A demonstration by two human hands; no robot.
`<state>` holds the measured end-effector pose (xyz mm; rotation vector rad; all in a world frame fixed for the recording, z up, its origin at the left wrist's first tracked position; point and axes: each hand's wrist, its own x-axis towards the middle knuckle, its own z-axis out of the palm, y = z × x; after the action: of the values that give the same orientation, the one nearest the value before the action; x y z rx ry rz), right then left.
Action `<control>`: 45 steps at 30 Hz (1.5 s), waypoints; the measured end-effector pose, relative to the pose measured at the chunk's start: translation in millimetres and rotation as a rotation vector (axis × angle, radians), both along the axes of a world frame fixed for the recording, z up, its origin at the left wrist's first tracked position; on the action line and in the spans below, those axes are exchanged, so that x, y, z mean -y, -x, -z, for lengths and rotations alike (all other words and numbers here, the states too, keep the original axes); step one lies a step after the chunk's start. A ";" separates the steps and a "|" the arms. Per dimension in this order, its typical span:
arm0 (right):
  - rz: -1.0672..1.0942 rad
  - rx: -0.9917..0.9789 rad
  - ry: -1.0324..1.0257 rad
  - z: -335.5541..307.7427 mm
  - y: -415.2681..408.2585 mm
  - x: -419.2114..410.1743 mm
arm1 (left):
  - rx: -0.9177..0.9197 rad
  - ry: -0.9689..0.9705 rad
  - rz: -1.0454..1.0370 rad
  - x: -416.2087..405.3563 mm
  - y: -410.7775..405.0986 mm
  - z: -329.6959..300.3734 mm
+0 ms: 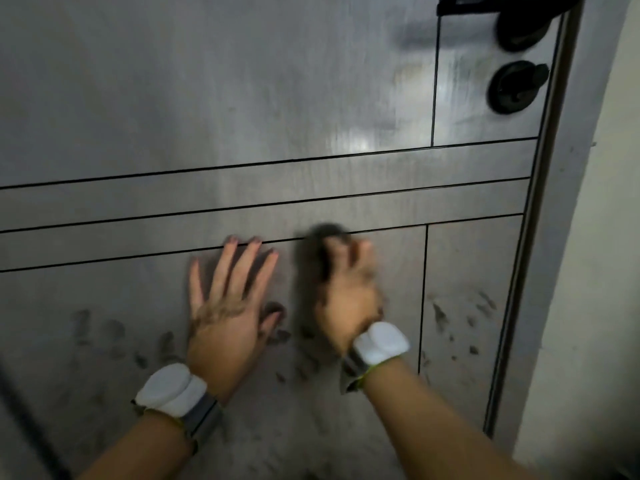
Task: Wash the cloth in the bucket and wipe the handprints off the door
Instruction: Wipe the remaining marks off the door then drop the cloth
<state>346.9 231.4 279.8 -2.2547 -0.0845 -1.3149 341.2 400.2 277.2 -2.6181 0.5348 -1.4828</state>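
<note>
right hand (346, 289), blurred, grips a dark cloth (317, 251) against the grey door (207, 98), while left hand (225, 306) rests flat with fingers spread beside it, dark handprints (460, 320) smudging the panel below, black handle (512, 19) and lock (516, 86) above right.

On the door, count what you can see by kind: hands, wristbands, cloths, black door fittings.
Hands: 2, left hand, right hand
White wristbands: 2
Dark cloth: 1, blurred
Black fittings: 2, handle, lock
Total: 7
</note>
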 end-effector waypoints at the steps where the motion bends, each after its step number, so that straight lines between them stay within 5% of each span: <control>1: -0.071 -0.059 0.155 4.5 5.0 -9.3 | -0.009 -0.009 -0.017 -2.4 -0.7 1.9; 4: -0.056 -0.006 0.274 -2.3 10.9 26.7 | -0.022 -0.034 -0.025 -11.9 -5.2 1.6; 8: 0.217 0.157 -0.347 -14.9 7.4 78.0 | -0.038 -0.049 0.010 -13.2 -7.4 -0.8; 10: 0.295 0.149 -0.468 -14.5 -1.8 38.9 | -0.024 -0.033 0.073 -15.0 -5.6 2.5; 14: 0.010 0.087 -0.094 1.7 -5.6 -74.9 | 0.043 0.058 0.288 -55.6 -9.1 9.6; 18: -0.138 0.064 0.202 1.4 5.0 -56.1 | 0.042 0.054 0.117 -86.1 -6.6 14.1; 24: 0.249 0.229 -0.468 -28.7 -8.1 -40.0 | 0.010 0.088 0.111 -90.2 -12.5 17.8; 28: -0.010 0.137 0.178 -14.2 -12.6 -138.1 | -0.043 0.015 0.115 -97.0 -15.3 16.9; 30: -0.129 0.022 0.344 -15.0 -7.8 -135.8 | -0.067 -0.005 0.131 -109.2 -9.9 19.5; 32: -0.148 0.036 0.322 -19.8 -2.0 -103.6 | -0.049 0.034 0.154 -129.7 -1.6 26.3; 36: 0.158 0.265 -0.282 -32.3 -3.2 -53.0 | -0.031 0.172 0.072 -165.6 7.7 28.1; 38: 0.277 0.265 -0.366 -30.5 -8.1 -88.4 | -0.065 0.211 0.055 -171.2 7.9 28.3; 42: -0.015 -0.080 0.155 -2.5 -8.2 -203.9 | -0.214 0.248 0.105 -191.1 6.3 36.4; 45: -0.102 -0.165 0.401 3.9 -4.8 -207.4 | -0.230 0.281 0.161 -200.9 4.8 37.5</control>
<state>351.7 438.8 275.9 -2.6428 -0.4322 -1.1311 336.4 601.1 239.8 -3.0565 0.6107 -1.3969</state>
